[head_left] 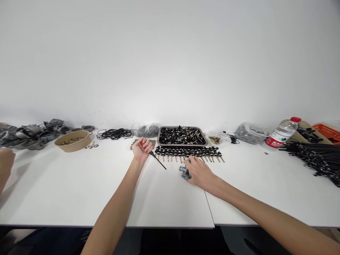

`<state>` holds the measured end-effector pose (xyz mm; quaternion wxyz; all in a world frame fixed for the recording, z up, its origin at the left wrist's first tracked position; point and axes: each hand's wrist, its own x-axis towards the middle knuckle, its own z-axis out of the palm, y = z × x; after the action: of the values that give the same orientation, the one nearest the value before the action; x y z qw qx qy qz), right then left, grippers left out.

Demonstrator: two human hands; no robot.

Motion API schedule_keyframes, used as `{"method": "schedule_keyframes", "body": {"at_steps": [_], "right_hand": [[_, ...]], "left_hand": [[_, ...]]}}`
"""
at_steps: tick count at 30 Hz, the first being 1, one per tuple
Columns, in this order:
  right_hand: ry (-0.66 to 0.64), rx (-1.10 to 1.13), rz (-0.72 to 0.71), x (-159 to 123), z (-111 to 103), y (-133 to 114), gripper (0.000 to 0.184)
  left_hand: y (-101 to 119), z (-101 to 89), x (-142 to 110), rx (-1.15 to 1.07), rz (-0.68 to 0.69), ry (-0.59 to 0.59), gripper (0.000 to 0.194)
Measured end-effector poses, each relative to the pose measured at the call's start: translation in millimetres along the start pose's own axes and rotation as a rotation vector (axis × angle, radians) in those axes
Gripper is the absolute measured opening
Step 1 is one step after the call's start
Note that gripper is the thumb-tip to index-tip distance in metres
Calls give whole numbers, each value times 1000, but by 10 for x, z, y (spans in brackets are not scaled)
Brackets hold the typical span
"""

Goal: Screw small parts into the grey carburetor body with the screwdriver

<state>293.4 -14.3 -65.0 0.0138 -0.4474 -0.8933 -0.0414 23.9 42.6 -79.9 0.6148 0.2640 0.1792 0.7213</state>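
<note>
My left hand point(143, 148) is closed around the handle of a screwdriver point(158, 161), whose dark shaft points down to the right, over the table. A grey metal fitting point(183, 172) with a short pipe stub is in the fingers of my right hand point(198, 171), low at the tabletop; the palm hides part of it. Just behind the right hand runs a row of small black-topped parts with brass stems point(174, 152). Beyond the row stands a metal tray point(158, 136) full of similar black and brass pieces.
Leftward are a tan bowl point(85, 141) of brass bits, black rings point(115, 134) and grey castings point(34, 134). At right stand a bagged grey heap point(251, 132), a bottle point(283, 134) and black rods point(316, 156). Another person's hand point(5, 166) shows at the left edge.
</note>
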Motion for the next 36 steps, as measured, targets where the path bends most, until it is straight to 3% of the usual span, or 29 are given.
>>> {"method": "schedule_keyframes", "body": {"at_steps": [6, 12, 16, 20, 24, 31, 36], "right_hand": [[165, 513, 49, -214, 37, 179, 68], [308, 957, 109, -426, 142, 150, 69], [292, 1244, 75, -557, 258, 70, 72], [218, 1377, 37, -639, 348, 3, 74], [221, 1387, -7, -681, 414, -13, 72], [438, 1006, -149, -696, 537, 41, 56], [426, 820, -167, -607, 600, 130, 63]], "left_hand": [[16, -2, 14, -14, -12, 35, 29], [7, -28, 27, 1, -26, 69, 28], [12, -54, 37, 33, -18, 58, 28], [19, -68, 37, 52, -6, 69, 28], [19, -74, 37, 59, -3, 93, 28], [26, -77, 51, 73, 1, 78, 28], [29, -72, 44, 94, 0, 89, 27]]}}
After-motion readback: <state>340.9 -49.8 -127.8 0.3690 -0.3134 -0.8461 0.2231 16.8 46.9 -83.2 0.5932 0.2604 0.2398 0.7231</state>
